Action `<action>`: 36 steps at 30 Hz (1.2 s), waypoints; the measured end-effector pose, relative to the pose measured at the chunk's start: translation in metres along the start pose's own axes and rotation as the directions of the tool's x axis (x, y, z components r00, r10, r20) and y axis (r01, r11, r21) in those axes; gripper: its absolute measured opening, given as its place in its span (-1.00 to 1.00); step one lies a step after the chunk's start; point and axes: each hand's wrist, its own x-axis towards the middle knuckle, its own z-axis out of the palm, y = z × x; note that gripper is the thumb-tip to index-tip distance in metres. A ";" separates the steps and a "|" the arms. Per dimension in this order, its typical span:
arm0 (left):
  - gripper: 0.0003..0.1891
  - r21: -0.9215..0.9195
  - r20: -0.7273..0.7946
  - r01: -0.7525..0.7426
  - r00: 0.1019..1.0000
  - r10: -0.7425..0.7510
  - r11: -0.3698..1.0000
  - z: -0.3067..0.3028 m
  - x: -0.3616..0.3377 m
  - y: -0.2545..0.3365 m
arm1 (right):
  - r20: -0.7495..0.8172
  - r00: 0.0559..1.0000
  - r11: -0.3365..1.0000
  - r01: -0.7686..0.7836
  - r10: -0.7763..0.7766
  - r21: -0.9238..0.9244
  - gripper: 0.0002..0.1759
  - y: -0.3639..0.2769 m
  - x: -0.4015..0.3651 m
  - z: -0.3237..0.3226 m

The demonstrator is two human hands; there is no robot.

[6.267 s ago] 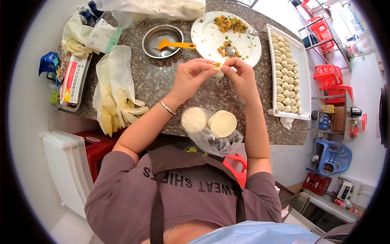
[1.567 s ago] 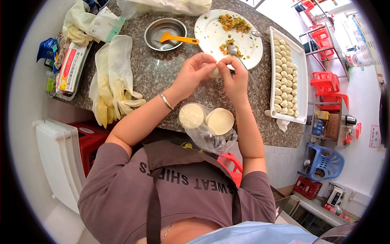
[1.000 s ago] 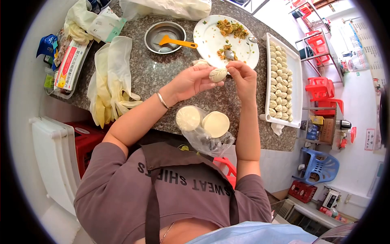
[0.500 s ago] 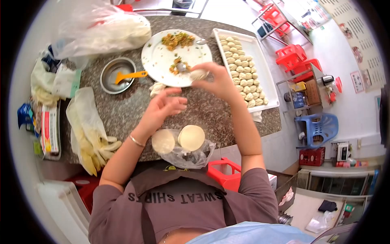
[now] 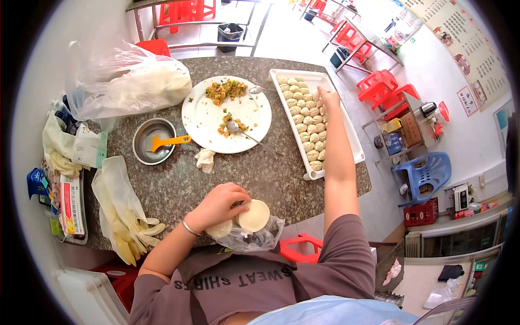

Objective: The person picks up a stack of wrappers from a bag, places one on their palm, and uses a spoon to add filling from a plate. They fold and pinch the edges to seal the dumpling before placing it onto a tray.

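Observation:
My left hand (image 5: 223, 203) is down at the table's near edge, fingers curled and fingertips pinching the rim of a round dough wrapper (image 5: 254, 216). A second pile of wrappers (image 5: 220, 228) lies partly under this hand, on a crumpled clear plastic bag (image 5: 250, 239). Stretched far forward, my right hand (image 5: 330, 99) is over the upper right of a white tray (image 5: 347, 142). Its fingers are closed around a pleated dumpling, mostly hidden by the hand. Rows of pleated dumplings (image 5: 307, 120) fill the tray's left part.
On the speckled table (image 5: 179, 187) stand a white plate (image 5: 197, 116) with chopped filling and spoons, and a metal bowl (image 5: 142, 142) with an orange-handled tool. Crumpled tissue (image 5: 205, 161), plastic gloves (image 5: 122, 208) and a big plastic bag (image 5: 130, 86) lie leftward. A red stool (image 5: 301, 246) stands below.
My right hand has carried the dumpling from above the plate to the tray. My left hand has come back toward me onto the wrappers. The view has tilted up.

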 end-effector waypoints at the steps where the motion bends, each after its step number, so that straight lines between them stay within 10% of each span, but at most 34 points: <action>1: -0.84 0.005 -0.005 -0.004 1.000 0.004 1.000 0.000 0.000 0.000 | -0.037 0.996 0.983 -0.089 0.084 -0.159 -0.39 -0.006 -0.004 -0.002; 4: -0.87 -0.027 -0.006 0.010 1.000 -0.011 1.000 0.000 0.000 -0.001 | -0.044 0.989 0.941 -0.147 0.140 -0.304 -0.43 -0.004 -0.003 0.000; 6: -0.88 -0.025 0.015 -0.006 1.000 0.006 1.000 0.001 0.000 -0.001 | -0.031 0.989 0.979 0.150 -0.147 0.140 -0.56 0.015 0.009 0.016; 13: -0.92 -0.468 0.124 0.084 0.992 -0.028 0.880 -0.004 -0.003 0.011 | -0.088 0.991 0.988 0.086 -0.098 -0.126 -0.68 0.002 0.001 -0.004; 15: -0.90 -0.818 0.158 0.181 0.983 -0.088 0.547 0.004 -0.006 0.006 | -0.100 0.988 0.986 0.100 -0.113 -0.132 -0.68 0.015 0.005 -0.001; 18: -0.88 -0.884 0.115 0.202 0.968 -0.221 0.422 -0.005 -0.005 -0.001 | -0.117 0.971 0.964 0.184 -0.209 -0.194 -0.73 0.010 -0.001 0.003; 20: -0.89 -0.953 0.095 0.211 0.890 -0.446 0.219 -0.008 -0.005 -0.009 | -0.110 0.938 0.911 0.346 -0.329 0.226 -0.75 -0.038 -0.052 -0.008; 23: -0.76 -1.000 0.003 0.003 0.788 -0.616 -0.001 -0.011 -0.001 -0.021 | 0.253 0.795 0.833 0.509 -0.552 0.218 -0.69 -0.088 -0.151 -0.009; 26: -0.71 -0.993 -0.031 -0.096 0.775 -0.631 -0.069 -0.011 -0.004 -0.025 | 0.637 0.652 0.854 0.520 -0.412 0.021 -0.51 -0.121 -0.252 -0.015; 28: -0.71 -0.988 -0.037 -0.120 0.804 -0.594 -0.101 -0.011 -0.003 -0.023 | 0.611 0.567 0.761 0.643 -0.553 0.091 -0.37 -0.111 -0.271 -0.008; 36: -0.67 -0.998 0.031 -0.005 0.786 -0.617 -0.056 -0.007 -0.007 -0.031 | 0.372 0.800 0.880 0.457 -0.470 0.130 -0.69 -0.124 -0.275 -0.014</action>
